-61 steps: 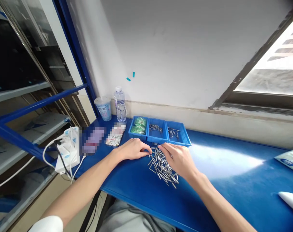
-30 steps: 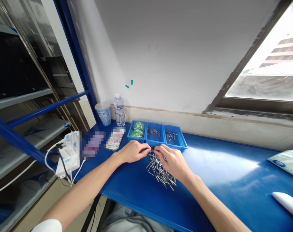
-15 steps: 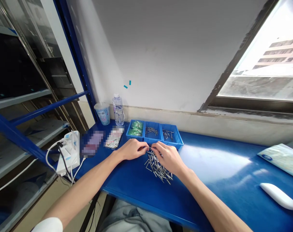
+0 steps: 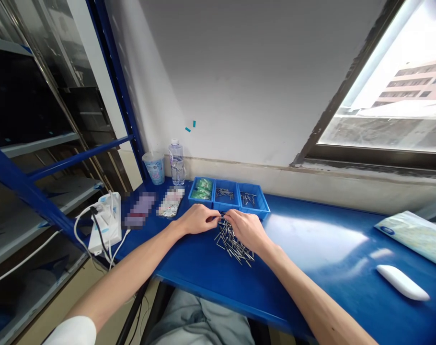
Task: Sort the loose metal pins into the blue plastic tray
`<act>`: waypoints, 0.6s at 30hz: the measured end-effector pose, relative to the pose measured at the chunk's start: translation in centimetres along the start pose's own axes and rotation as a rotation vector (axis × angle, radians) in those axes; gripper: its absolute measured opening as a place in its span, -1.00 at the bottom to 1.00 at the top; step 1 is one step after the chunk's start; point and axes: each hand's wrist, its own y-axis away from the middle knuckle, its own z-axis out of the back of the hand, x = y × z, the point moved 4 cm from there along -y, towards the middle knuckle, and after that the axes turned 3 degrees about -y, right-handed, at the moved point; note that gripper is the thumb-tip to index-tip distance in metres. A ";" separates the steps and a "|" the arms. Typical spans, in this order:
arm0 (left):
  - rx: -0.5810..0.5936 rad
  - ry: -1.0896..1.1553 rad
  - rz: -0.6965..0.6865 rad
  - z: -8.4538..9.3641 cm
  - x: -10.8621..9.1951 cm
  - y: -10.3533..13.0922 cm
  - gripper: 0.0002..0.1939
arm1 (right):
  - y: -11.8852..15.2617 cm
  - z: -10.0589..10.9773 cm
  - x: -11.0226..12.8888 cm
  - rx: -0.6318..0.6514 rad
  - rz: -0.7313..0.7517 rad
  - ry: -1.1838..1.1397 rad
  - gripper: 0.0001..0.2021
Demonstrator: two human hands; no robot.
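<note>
Just in front of the blue bins (image 4: 225, 204), the left hand (image 4: 198, 219) and right hand (image 4: 245, 227) have closed up: fingertips nearly touching, versus a visible gap two seconds ago. Fingers look bunched, maybe around a thin piece, but can't tell what either hand's gripping. I'd read that as fiddly fingertip work. Loose metal pile's (image 4: 235, 247) still on the counter (image 4: 196, 261) by the right hand, and the white object (image 4: 403, 282) is fully in view now.

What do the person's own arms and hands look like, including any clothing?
The left hand and right hand are ungloved, with no watch showing. A white sleeve shows on the left arm; the right arm is bare as far as visible.
</note>
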 end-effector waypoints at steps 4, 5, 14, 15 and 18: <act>-0.003 -0.021 -0.010 -0.1 -0.1 0.0 -0.74 | 0.0 0.1 0.0 -0.012 -0.004 -0.020 -0.67; -0.006 -0.022 -0.009 -0.1 0.0 0.0 -0.75 | 0.0 0.2 0.0 -0.022 0.002 -0.036 -0.69; -0.036 0.024 -0.011 0.1 0.2 -0.1 -0.75 | 0.3 0.6 0.2 -0.081 0.070 -0.080 -0.71; -0.030 0.023 -0.011 0.2 0.1 -0.1 -0.75 | 0.3 0.6 0.3 -0.080 0.066 -0.075 -0.71; -0.008 0.018 -0.014 0.3 -0.2 -0.1 -0.77 | 0.3 0.4 0.3 -0.078 0.057 -0.058 -0.71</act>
